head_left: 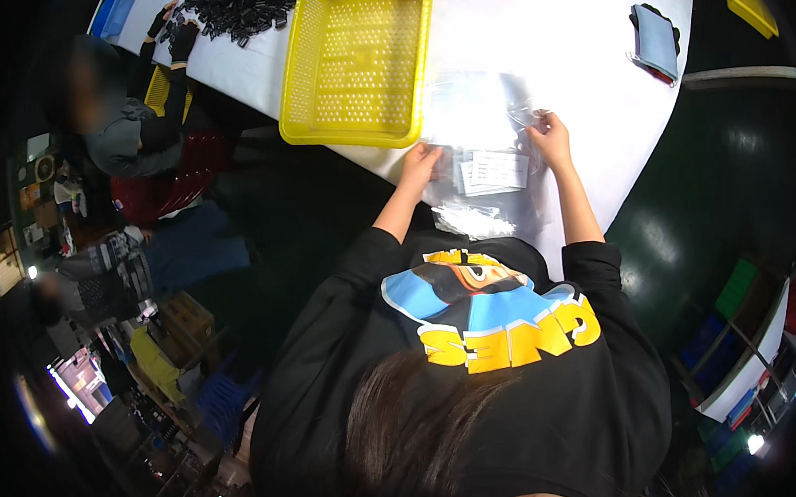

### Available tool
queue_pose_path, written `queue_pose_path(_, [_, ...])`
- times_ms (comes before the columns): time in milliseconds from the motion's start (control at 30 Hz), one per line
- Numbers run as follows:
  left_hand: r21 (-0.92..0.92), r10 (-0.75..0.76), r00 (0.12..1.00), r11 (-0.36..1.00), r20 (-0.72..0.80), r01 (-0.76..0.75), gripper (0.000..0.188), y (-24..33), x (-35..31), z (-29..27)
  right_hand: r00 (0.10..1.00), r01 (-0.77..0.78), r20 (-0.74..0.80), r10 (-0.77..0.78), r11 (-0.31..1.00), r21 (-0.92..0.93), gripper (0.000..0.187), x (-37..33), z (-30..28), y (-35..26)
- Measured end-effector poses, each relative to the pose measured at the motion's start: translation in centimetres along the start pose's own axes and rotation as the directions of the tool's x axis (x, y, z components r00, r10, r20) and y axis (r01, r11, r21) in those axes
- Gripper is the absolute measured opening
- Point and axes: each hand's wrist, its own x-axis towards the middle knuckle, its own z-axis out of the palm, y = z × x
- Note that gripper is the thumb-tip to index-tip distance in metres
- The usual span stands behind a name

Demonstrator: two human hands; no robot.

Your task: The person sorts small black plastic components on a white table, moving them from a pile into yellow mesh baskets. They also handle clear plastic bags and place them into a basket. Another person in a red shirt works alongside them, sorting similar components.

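A clear plastic bag [485, 111] lies spread at the near edge of the white table, between my two hands. Its left edge is pinched in my left hand [422, 165], close to the corner of the yellow basket. My right hand [549, 139] grips the opposite edge with thumb and fingers together. White printed labels [498, 170] show through the middle of the bag. Small white pieces [475, 220] are gathered at the end nearest my body; their kind is too small to make out.
A yellow perforated basket [356, 137] stands just left of the bag. Beyond it is a heap of small black parts [237, 11], where a co-worker's gloved hands [176, 36] are busy. A grey-blue pouch-like item [655, 44] lies at the table's right edge. Another person sits farther left.
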Motion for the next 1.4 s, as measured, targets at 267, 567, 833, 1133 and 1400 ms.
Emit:
queue_pose_path(267, [0.178, 0.295, 0.903, 0.952, -0.313, -0.249, 0.011, -2.9, 0.6, -2.7, 0.998, -0.062, -0.009, 0.062, 0.995, -0.078, 0.02, 2.4, -2.6, 2.2])
queue_pose_path(567, [0.2, 0.313, 0.869, 0.947, -0.384, -0.252, 0.017, 0.3, 0.3, -4.2, 0.848, 0.092, -0.359, -0.389, 0.776, -0.624, 0.046, 6.2, -8.4, 2.8])
queue_pose_path(833, [0.153, 0.281, 0.929, 0.956, -0.241, -0.249, 0.028, -0.1, -1.2, -3.7, 0.985, -0.015, 0.139, 0.098, 0.865, -0.501, 0.063, -4.0, 3.6, -4.7])
queue_pose_path(1133, [0.163, 0.212, 0.975, 0.966, -0.069, -0.199, 0.039, 0.6, -1.5, -4.3, 0.969, -0.204, 0.132, 0.209, 0.978, -0.049, 0.055, -3.6, 3.2, -3.5])
queue_pose_path(1400, [0.132, 0.278, 0.956, 0.955, -0.093, -0.265, 0.033, -0.4, -1.1, -4.8, 0.944, -0.28, 0.278, 0.176, 0.873, 0.399, 0.031, -3.1, -2.0, -0.7])
